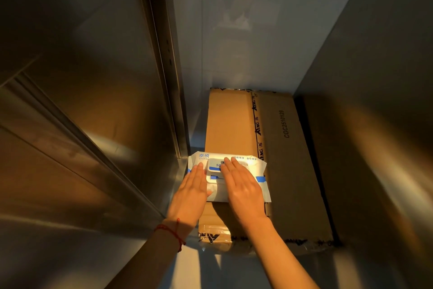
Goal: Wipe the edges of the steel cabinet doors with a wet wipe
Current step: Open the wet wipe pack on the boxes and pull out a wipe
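Note:
A white and blue pack of wet wipes (254,167) lies on a long cardboard box (288,162) on the floor. My left hand (191,192) rests flat on the pack's left side with straight fingers. My right hand (241,185) lies flat over the pack's middle, its fingertips at the white plastic lid (214,171). The lid looks closed and no wipe is out. The steel cabinet doors (77,124) rise on the left, with a door edge (168,73) running down to the floor beside the pack.
A steel panel (375,113) stands close on the right of the box. A pale wall (234,31) closes the back. The box fills most of the narrow floor strip; a bare patch of floor (210,270) shows near me.

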Tool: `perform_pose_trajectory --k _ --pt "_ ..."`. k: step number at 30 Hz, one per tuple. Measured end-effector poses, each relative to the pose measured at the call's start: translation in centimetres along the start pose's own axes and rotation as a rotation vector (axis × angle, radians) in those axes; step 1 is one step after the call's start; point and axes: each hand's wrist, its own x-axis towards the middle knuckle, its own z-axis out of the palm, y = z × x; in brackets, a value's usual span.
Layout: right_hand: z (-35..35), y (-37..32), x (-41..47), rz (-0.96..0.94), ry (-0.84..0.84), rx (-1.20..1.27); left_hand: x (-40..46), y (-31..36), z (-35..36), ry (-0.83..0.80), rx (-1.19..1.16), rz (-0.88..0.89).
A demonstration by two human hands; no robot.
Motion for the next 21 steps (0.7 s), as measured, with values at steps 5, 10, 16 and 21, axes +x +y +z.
perform_pose_trajectory --k 5,10,16,21 --pt "0.0 -0.3 -0.2 -0.035 0.036 0.013 0.1 0.0 0.0 -0.007 0.008 -0.004" --pt "0.0 -0.6 -1.1 -0.085 0.065 -0.017 0.1 0.1 -0.1 0.008 0.017 -0.008" --pt "-0.3 -1.1 -1.9 -0.055 0.056 -0.02 0.0 0.1 0.1 0.018 0.002 -0.001" --pt "-0.3 -1.3 -2.2 0.005 0.003 -0.023 0.2 0.1 -0.1 -0.008 -0.017 -0.009"
